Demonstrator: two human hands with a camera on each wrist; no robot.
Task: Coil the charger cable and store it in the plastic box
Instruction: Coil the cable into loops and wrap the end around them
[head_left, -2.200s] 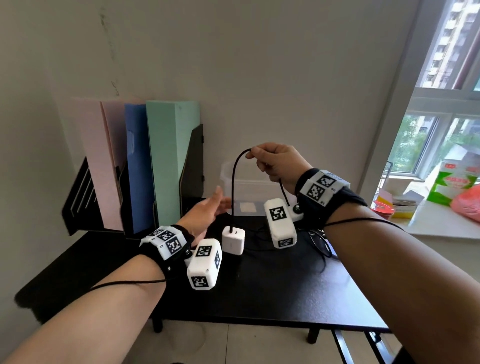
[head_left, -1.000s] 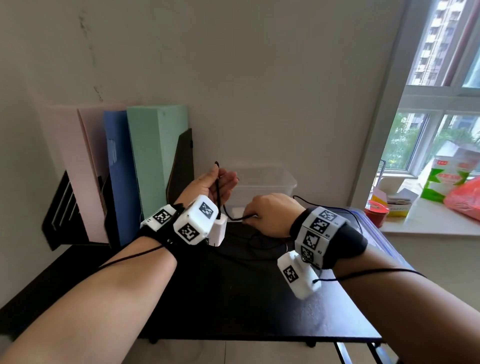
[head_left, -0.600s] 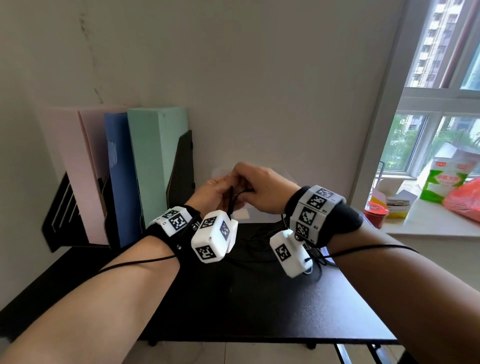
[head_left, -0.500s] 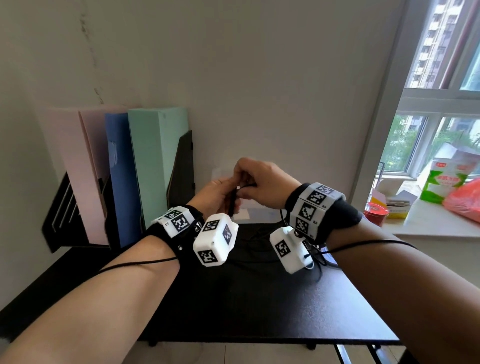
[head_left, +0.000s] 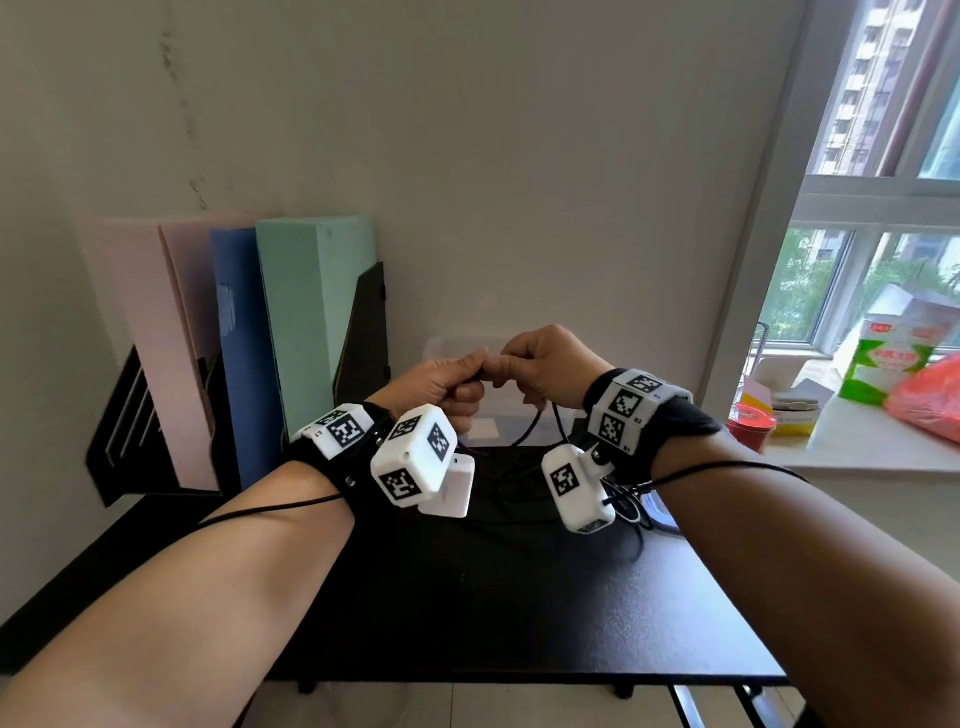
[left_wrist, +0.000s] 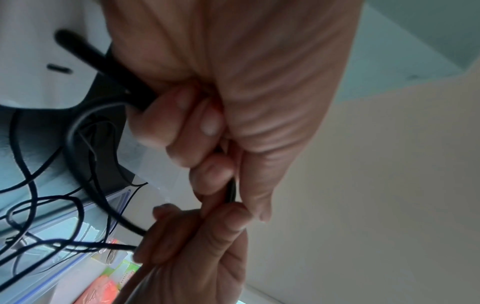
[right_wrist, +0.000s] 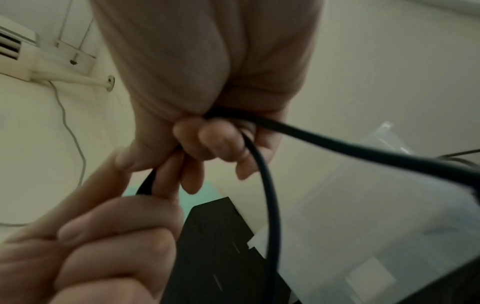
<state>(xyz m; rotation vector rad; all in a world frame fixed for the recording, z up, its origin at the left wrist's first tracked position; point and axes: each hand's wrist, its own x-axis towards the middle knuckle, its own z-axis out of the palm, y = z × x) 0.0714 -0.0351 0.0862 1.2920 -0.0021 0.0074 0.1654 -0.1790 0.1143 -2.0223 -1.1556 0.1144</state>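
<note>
Black cable (right_wrist: 270, 185) pinched by fingers of both hands; plastic box (head_left: 447, 348) mostly hidden behind them.

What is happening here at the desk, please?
A person is coiling a black charger cable above a black desk. The left hand grips the gathered cable, with the white charger block hanging below that wrist. The right hand pinches the cable right beside it, and a loop hangs underneath. The clear plastic box stands behind the hands by the wall; the cable is not stored yet.
</note>
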